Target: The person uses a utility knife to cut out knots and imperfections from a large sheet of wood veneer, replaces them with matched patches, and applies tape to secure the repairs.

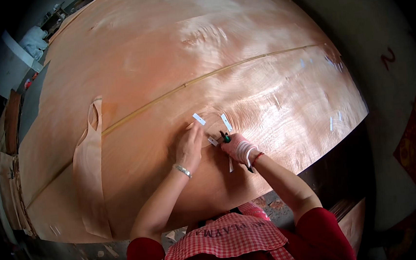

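Note:
A large, thin reddish-brown wood veneer sheet (141,86) lies under both hands. My left hand (188,143), bare with a silver bracelet, rests on it with fingers stretched out; the fingertips are by the lower end of a white tape strip (199,119). My right hand (238,147), in a pink and white glove, is closed round a slim dark tool with a green part (226,137); its kind does not show clearly. Between the hands is a roundish patch of grain (213,123), with another tape strip (226,122) at its right and a short one (213,141) below.
A long narrow strip (185,85) crosses the sheet. At left lies a loose, curved veneer piece (89,163) with a slit. More small tape bits (331,123) are on the right part. A pale wall (380,18) stands at right, and veneer scraps lie on the floor below.

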`<state>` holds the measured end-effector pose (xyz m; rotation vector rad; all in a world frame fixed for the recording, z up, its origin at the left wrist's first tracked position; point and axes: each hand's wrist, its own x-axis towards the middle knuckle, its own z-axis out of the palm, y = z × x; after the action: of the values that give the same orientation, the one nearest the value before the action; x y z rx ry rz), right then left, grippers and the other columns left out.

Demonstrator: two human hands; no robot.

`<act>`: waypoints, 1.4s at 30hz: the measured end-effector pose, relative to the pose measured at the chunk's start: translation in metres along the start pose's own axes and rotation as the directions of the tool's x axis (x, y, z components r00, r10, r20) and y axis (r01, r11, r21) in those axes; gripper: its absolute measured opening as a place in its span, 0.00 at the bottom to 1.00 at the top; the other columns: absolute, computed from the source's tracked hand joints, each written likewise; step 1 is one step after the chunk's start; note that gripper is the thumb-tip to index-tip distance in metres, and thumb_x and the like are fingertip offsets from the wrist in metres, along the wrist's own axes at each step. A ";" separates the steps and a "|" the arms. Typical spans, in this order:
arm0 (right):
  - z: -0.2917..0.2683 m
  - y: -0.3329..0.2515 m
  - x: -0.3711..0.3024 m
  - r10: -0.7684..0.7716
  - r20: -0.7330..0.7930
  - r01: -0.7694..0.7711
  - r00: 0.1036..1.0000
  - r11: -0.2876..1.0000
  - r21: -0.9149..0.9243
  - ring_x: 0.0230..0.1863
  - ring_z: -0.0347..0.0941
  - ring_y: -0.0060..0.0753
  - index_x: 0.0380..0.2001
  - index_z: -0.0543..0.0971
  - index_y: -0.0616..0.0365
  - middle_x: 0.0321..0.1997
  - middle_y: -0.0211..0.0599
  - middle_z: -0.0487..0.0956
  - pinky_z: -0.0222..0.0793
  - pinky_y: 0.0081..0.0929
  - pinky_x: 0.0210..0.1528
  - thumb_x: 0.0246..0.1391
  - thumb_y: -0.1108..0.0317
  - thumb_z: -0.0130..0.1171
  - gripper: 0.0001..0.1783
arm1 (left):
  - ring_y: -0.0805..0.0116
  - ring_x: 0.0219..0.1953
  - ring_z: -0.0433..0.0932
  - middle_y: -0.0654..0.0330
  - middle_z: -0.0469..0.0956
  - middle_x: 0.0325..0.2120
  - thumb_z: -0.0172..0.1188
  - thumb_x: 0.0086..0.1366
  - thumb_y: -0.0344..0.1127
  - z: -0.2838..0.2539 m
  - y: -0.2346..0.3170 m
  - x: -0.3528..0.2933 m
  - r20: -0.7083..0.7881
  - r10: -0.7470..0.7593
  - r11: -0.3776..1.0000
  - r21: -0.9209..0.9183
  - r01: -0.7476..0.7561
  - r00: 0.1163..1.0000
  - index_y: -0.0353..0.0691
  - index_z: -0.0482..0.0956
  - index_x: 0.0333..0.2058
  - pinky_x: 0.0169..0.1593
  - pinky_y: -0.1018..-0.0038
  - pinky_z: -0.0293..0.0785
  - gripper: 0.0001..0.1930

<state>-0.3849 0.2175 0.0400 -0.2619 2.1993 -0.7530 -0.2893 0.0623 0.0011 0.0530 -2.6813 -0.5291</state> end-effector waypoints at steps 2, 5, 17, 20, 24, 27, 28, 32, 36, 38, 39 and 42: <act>0.003 -0.001 -0.005 -0.010 -0.042 0.007 0.999 0.997 -0.073 0.17 0.68 0.29 0.22 0.76 0.62 0.16 0.38 0.74 0.65 0.28 0.22 0.44 0.59 0.56 0.15 | 0.56 0.54 0.63 0.50 0.63 0.53 0.45 0.55 0.24 -0.001 0.010 -0.015 0.121 0.121 0.992 -0.032 -0.118 0.985 0.32 0.67 0.49 0.57 0.67 0.61 0.20; -0.005 -0.019 -0.026 0.090 0.058 -0.087 0.994 0.995 -0.047 0.21 0.72 0.33 0.24 0.76 0.62 0.19 0.41 0.75 0.68 0.30 0.26 0.44 0.60 0.54 0.14 | 0.58 0.57 0.60 0.50 0.64 0.52 0.43 0.57 0.27 0.003 0.020 -0.025 0.242 0.163 0.984 0.032 -0.176 0.956 0.32 0.68 0.48 0.60 0.67 0.56 0.19; -0.022 -0.040 -0.021 -0.256 0.079 0.265 0.963 0.956 -0.126 0.20 0.71 0.28 0.24 0.77 0.60 0.19 0.37 0.76 0.66 0.28 0.24 0.48 0.59 0.55 0.14 | 0.53 0.56 0.60 0.48 0.64 0.51 0.43 0.53 0.25 -0.009 0.015 -0.039 0.147 0.024 0.998 -0.056 -0.016 0.989 0.29 0.68 0.47 0.60 0.64 0.55 0.20; 0.029 -0.048 0.019 -0.295 0.241 0.272 0.925 0.954 0.123 0.17 0.67 0.24 0.24 0.75 0.61 0.14 0.32 0.71 0.62 0.24 0.20 0.48 0.60 0.54 0.13 | 0.51 0.55 0.60 0.46 0.63 0.50 0.45 0.51 0.24 -0.021 0.016 -0.047 0.133 -0.056 0.995 -0.074 0.067 0.990 0.27 0.68 0.45 0.60 0.64 0.55 0.20; 0.055 -0.081 0.040 0.021 0.253 0.011 0.967 0.992 -0.123 0.18 0.71 0.32 0.20 0.75 0.61 0.16 0.36 0.74 0.66 0.29 0.22 0.48 0.60 0.50 0.14 | 0.52 0.57 0.59 0.46 0.62 0.52 0.47 0.52 0.24 -0.037 -0.002 -0.072 0.139 -0.179 0.971 -0.136 0.198 0.974 0.28 0.68 0.44 0.60 0.64 0.55 0.18; 0.049 -0.091 0.025 0.028 0.228 -0.002 0.973 0.993 -0.114 0.21 0.73 0.35 0.21 0.76 0.61 0.17 0.41 0.75 0.68 0.30 0.24 0.48 0.62 0.48 0.14 | 0.54 0.59 0.56 0.47 0.60 0.54 0.47 0.53 0.26 -0.037 -0.023 -0.064 0.051 -0.188 0.978 -0.080 0.192 0.981 0.29 0.66 0.47 0.62 0.62 0.51 0.20; 0.053 -0.085 0.032 0.043 0.223 -0.006 0.974 0.987 -0.161 0.22 0.74 0.35 0.24 0.77 0.62 0.19 0.43 0.76 0.68 0.31 0.25 0.49 0.62 0.47 0.15 | 0.54 0.59 0.56 0.48 0.60 0.54 0.47 0.53 0.26 -0.037 -0.023 -0.050 0.037 -0.172 0.985 -0.019 0.173 0.984 0.29 0.66 0.48 0.62 0.62 0.50 0.21; 0.044 -0.108 0.004 -0.121 0.128 0.168 0.984 0.868 -0.467 0.31 0.77 0.43 0.35 0.78 0.58 0.29 0.47 0.78 0.71 0.36 0.34 0.50 0.54 0.48 0.19 | 0.56 0.60 0.55 0.49 0.60 0.56 0.47 0.55 0.31 -0.031 -0.038 -0.043 0.137 -0.163 0.981 0.123 0.147 0.977 0.31 0.64 0.51 0.63 0.61 0.48 0.23; 0.028 -0.067 -0.002 -0.295 0.079 0.271 0.952 0.700 -0.660 0.35 0.75 0.46 0.29 0.80 0.54 0.29 0.48 0.78 0.70 0.38 0.37 0.44 0.51 0.53 0.19 | 0.56 0.59 0.57 0.50 0.61 0.55 0.47 0.57 0.33 -0.029 -0.037 -0.041 0.104 -0.144 0.986 0.096 0.134 0.984 0.32 0.65 0.50 0.62 0.61 0.49 0.22; 0.014 -0.056 -0.009 -0.178 0.121 0.211 0.977 0.694 -0.688 0.35 0.75 0.46 0.30 0.80 0.54 0.30 0.47 0.78 0.70 0.38 0.37 0.43 0.50 0.54 0.19 | 0.55 0.59 0.58 0.50 0.63 0.54 0.49 0.57 0.33 -0.032 -0.042 -0.042 0.098 -0.158 0.987 0.004 0.159 0.983 0.33 0.67 0.49 0.61 0.62 0.50 0.21; 0.012 -0.061 -0.013 -0.121 0.143 0.187 0.982 0.686 -0.703 0.36 0.75 0.46 0.30 0.80 0.54 0.31 0.47 0.78 0.70 0.38 0.37 0.43 0.50 0.55 0.19 | 0.55 0.58 0.59 0.50 0.64 0.53 0.51 0.56 0.33 -0.033 -0.050 -0.044 0.105 -0.170 0.981 -0.080 0.178 0.980 0.33 0.68 0.49 0.61 0.62 0.51 0.20; 0.015 -0.067 0.004 -0.411 -0.088 0.253 0.907 0.701 -0.666 0.34 0.75 0.45 0.31 0.76 0.53 0.31 0.46 0.78 0.71 0.39 0.35 0.45 0.58 0.55 0.13 | 0.54 0.57 0.61 0.50 0.67 0.51 0.56 0.54 0.31 -0.061 -0.068 -0.059 -0.008 -0.266 0.867 -0.438 0.236 0.964 0.34 0.70 0.47 0.61 0.62 0.51 0.20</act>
<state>-0.3800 0.1560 0.0700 -0.9965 2.6151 -0.1674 -0.2139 -0.0158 0.0050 0.2913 -2.4382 -1.1755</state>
